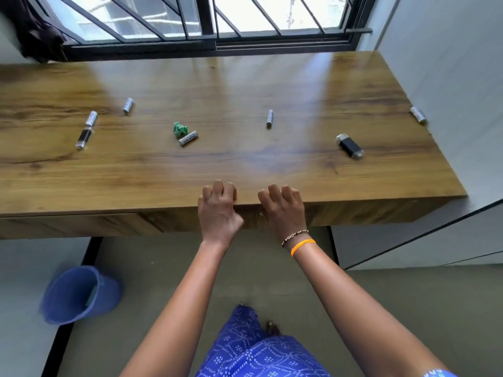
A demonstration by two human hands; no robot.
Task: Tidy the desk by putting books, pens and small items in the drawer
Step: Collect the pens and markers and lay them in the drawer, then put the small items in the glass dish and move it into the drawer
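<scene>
Both hands hook over the desk's (245,164) front edge, side by side: the left hand (219,210) and right hand (283,210) each curl their fingers onto the wooden top, thumbs below against the drawer front (353,213). Beyond the left hand lie a silver battery (188,138) touching a green crumpled scrap (179,129); further left, more batteries. Beyond the right hand, a black-and-silver battery (349,146).

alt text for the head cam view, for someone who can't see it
Seen from above, a person's left hand and right hand curl over the front edge of a wooden desk below a barred window. Several batteries, including one beside a crumpled green scrap, lie scattered on it.
</scene>
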